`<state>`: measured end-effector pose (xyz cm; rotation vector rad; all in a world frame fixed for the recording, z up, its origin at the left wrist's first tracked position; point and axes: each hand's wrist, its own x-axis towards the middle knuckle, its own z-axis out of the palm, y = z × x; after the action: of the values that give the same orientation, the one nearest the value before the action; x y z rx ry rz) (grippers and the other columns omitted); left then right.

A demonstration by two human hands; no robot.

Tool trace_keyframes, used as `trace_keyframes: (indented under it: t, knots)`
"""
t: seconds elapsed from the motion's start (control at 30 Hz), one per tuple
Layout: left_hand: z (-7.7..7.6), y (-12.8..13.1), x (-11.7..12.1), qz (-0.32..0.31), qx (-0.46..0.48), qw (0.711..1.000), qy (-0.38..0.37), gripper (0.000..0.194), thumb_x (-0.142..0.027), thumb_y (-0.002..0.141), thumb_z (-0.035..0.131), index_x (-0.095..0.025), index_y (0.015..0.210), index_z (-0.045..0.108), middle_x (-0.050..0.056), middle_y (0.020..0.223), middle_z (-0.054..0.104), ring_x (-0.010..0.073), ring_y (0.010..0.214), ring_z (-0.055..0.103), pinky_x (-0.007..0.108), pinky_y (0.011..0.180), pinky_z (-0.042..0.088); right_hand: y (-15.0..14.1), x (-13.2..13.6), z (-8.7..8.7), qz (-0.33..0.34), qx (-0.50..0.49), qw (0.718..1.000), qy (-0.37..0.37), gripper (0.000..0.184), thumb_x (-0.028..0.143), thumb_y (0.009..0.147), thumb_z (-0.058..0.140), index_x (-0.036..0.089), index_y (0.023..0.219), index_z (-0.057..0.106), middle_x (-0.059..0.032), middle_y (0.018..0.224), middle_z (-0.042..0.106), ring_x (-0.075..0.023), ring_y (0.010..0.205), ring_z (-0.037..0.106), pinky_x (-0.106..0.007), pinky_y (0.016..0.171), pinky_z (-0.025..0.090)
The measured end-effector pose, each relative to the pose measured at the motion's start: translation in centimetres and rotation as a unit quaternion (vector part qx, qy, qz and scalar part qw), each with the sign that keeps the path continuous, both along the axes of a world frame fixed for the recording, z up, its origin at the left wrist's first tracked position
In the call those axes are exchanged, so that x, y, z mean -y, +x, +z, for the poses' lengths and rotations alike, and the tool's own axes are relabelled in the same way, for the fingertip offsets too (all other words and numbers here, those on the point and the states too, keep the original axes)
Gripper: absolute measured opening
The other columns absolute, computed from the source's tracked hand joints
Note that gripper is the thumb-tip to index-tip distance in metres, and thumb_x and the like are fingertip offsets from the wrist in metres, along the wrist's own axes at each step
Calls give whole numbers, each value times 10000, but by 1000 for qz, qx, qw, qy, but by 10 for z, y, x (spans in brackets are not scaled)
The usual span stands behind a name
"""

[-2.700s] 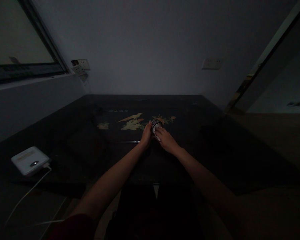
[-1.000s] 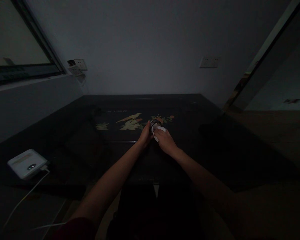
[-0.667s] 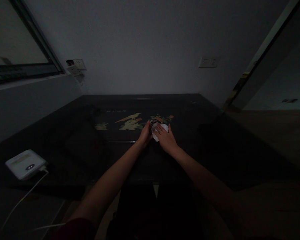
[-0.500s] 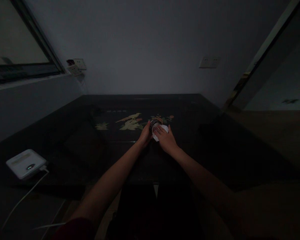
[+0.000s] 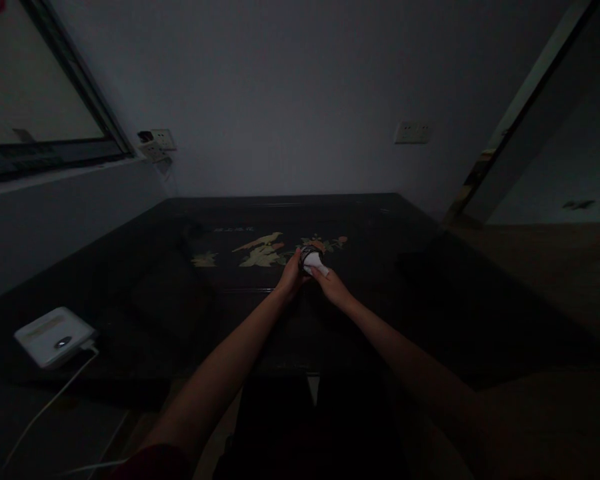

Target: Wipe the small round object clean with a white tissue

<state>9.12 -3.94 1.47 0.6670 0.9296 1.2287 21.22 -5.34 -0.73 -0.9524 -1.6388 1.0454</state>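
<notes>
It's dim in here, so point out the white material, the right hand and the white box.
White material (image 5: 313,261): head view, exposed middle.
Right hand (image 5: 333,287): head view, its back.
White box (image 5: 50,335): head view, top face.

right hand (image 5: 332,284): no longer flat on sheet, lower | white sheet (image 5: 313,260): bunched narrower

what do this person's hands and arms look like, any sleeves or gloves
The left hand and right hand are ungloved. The left forearm is bare below a dark red sleeve; the right forearm is bare too, its upper end lost in darkness.
</notes>
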Motion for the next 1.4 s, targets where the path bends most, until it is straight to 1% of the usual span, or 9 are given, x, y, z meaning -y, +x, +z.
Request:
trace_keyframes:
  t: [0.17,0.33,0.57,0.67,0.77,0.9,1.1,1.2,1.4]
  knots:
    - [-2,0,-2,0,-11,1000,2,390,-478,929,433,-195,1110,632,61,997,698,159,801,643,242,661,483,-2,-1,-3,-12,-39,999,-34,402,483,871,521,169,1071,671,-85,1035,714,-257,1050,636,-442,992,446]
    - [-1,1,-2,2,10,1000,4,384,-459,933,431,-184,1098,643,66,1012,703,166,852,651,250,706,499,1,8,2,-1,98,994,46,373,355,925,443,143,1181,613,-123,1136,680,-254,1103,615,-412,985,438]
    - [-2,-1,-3,4,32,999,-3,392,-481,903,485,-193,1117,641,75,1038,707,196,888,670,285,729,519,15,9,19,34,339,924,173,301,164,918,435,139,1173,592,-160,1201,641,-233,1124,598,-354,962,441]
    - [-4,-1,-4,-7,41,999,7,420,-504,873,532,-187,1128,635,83,1018,710,195,881,671,286,742,520,24,5,24,52,386,891,233,414,46,846,458,153,1229,577,-138,1305,599,-231,1245,524,-377,1056,370]
    - [-4,-2,-4,-14,43,999,10,423,-517,860,548,-184,1099,651,86,1012,709,189,866,666,276,742,514,30,1,24,51,396,882,252,443,39,827,464,168,1230,596,-123,1326,592,-230,1277,500,-400,1090,338]
    - [0,-4,-1,-23,43,999,6,397,-513,861,553,-205,1089,657,86,1086,690,203,921,654,303,781,517,31,-3,21,35,360,905,225,453,63,824,483,185,1246,595,-116,1321,597,-221,1256,520,-388,1064,379]
    - [8,-6,3,-90,92,991,43,332,-463,877,560,-223,1085,655,80,1184,651,207,1067,610,332,904,499,30,-4,24,0,205,964,169,303,242,918,461,184,1136,662,-103,1193,671,-235,1127,603,-396,998,432]
    - [8,-8,4,-107,100,987,60,250,-295,840,642,-242,1083,649,50,1162,651,174,1021,618,325,911,494,31,-4,29,-11,121,984,133,308,339,923,476,199,1104,683,-72,1120,707,-247,1065,629,-411,973,446]
    - [7,-7,6,-133,67,984,102,363,-31,651,752,-164,973,651,37,981,681,99,806,622,207,772,480,31,-3,33,-12,17,995,93,428,505,880,518,188,1109,692,-72,1121,712,-247,1084,627,-405,1004,430]
